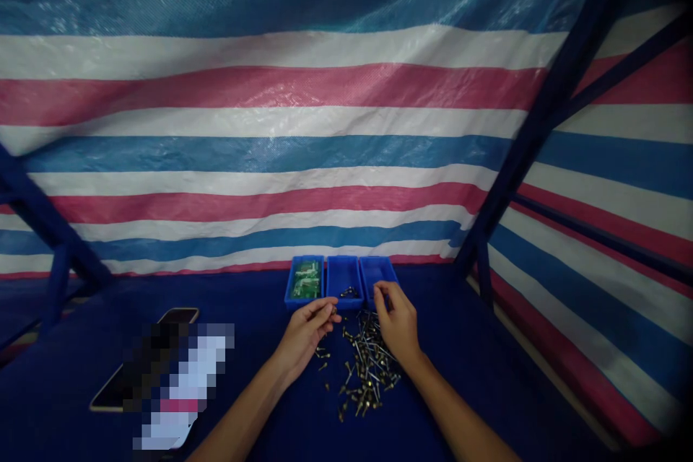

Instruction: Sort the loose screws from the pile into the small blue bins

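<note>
My left hand (310,333) is closed, with thumb and fingertips pinched round a small brass-coloured metal piece, mostly hidden by the fingers. Over the right side of a loose pile of metal bolts (369,357) is my right hand (399,319). Its thumb and index finger are curled together at the front of the right blue bin (377,271); anything between them is too small to make out. Several dark bolts (349,292) lie in the middle blue bin (342,268). The left blue bin (288,296) holds green circuit boards (306,279).
On the dark blue table (238,303), a phone (111,386) and a blurred-out pale object (187,390) lie to the left. Striped plastic sheeting (260,159) hangs behind. Blue frame bars (520,151) slope up on both sides.
</note>
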Action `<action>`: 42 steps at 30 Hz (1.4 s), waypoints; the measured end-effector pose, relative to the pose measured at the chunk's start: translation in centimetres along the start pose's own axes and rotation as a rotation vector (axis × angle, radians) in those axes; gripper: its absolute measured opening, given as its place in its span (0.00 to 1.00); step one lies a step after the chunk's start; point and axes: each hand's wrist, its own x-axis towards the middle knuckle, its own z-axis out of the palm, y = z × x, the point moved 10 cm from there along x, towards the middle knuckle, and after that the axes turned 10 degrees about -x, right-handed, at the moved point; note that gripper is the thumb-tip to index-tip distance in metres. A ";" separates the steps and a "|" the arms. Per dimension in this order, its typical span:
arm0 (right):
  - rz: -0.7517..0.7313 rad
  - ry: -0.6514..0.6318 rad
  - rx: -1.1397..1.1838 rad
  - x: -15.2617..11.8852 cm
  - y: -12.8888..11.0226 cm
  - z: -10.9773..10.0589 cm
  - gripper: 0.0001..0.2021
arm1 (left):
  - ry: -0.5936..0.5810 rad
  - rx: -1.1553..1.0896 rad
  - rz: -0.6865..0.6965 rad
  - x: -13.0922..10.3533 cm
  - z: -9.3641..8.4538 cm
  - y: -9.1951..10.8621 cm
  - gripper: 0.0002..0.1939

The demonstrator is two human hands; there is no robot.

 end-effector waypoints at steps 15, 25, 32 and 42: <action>0.005 0.004 0.030 0.2 -0.1 -0.5 0.09 | 0.102 -0.293 -0.071 -0.3 -0.5 0.0 0.08; 0.025 0.025 0.025 0.5 0.4 -1.0 0.09 | -0.080 -0.310 -0.162 -0.7 1.4 -1.2 0.19; 0.042 0.028 0.020 0.5 0.7 -1.2 0.09 | -0.190 -0.304 -0.217 -1.3 3.1 -1.6 0.21; 0.056 0.020 0.030 0.4 1.0 -1.0 0.09 | -0.205 -0.322 -0.213 -1.3 3.1 -1.3 0.23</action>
